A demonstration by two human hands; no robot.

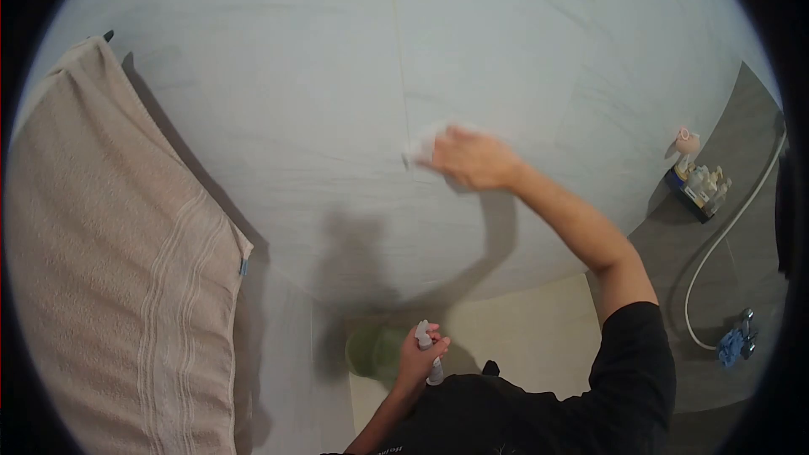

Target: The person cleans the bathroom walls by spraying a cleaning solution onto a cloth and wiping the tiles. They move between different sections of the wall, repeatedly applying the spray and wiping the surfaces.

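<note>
Two hands working at a pale tiled wall (278, 84): right hand (472, 158) pressing a white cloth (421, 145) flat against the tiles at arm's reach, left hand (419, 358) gripping a small spray bottle (426, 344) low near the body, beige towel (109, 261) hanging at left, shower hose (725, 236) trailing at right

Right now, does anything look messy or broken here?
Nothing stands out. The right hand presses a white cloth on the wall, the left hand holds a spray bottle, and the towel hangs straight.
</note>
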